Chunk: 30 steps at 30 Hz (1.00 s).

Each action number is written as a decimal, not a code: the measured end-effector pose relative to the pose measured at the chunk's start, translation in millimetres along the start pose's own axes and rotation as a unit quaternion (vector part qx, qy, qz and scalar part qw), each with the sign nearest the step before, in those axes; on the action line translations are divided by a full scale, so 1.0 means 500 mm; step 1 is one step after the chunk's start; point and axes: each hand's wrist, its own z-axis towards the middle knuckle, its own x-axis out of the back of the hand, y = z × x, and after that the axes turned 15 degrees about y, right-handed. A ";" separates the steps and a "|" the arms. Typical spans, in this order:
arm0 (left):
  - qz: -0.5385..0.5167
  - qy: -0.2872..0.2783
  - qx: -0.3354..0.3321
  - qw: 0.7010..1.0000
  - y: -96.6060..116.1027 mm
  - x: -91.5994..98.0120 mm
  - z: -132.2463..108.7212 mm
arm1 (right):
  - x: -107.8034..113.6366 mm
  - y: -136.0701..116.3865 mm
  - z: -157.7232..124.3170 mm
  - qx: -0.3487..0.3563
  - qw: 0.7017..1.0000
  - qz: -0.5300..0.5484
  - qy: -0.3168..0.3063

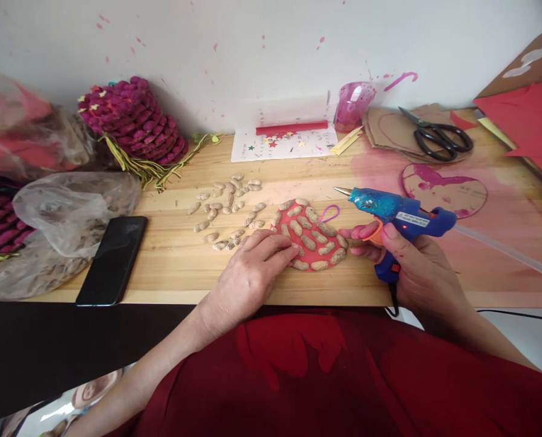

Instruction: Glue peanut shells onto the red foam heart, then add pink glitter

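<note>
A red disc (313, 262) covered with glued peanut shells lies near the front edge of the wooden table (175, 261), with a pink loop at its top. My left hand (252, 270) lies flat on the disc's left side, fingers stretched over the shells. My right hand (407, 261) grips a blue hot glue gun (398, 215) just right of the disc; its metal nozzle points left above the disc and a clear glue stick trails out to the right. Loose peanuts (227, 209) are scattered left of the disc.
A black phone (113, 260) lies front left beside a plastic bag of peanuts (65, 224). Magenta woven pieces (136, 121) stand at the back left. Behind are a paper sheet (282, 142), a pink cup (352, 104), black scissors (439, 138) on cardboard, a stained cardboard circle (443, 189) and red paper (525, 118).
</note>
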 end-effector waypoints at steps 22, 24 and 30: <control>0.078 -0.070 -0.050 0.993 0.025 0.023 0.020 | 0.007 0.003 0.000 0.012 1.000 -0.015 -0.005; 0.104 -0.076 -0.062 0.990 0.032 0.024 0.026 | 0.006 0.002 0.000 0.004 1.000 -0.017 0.003; 0.162 -0.110 -0.078 0.978 0.052 0.023 0.039 | 0.004 -0.007 -0.002 -0.024 0.995 -0.087 0.048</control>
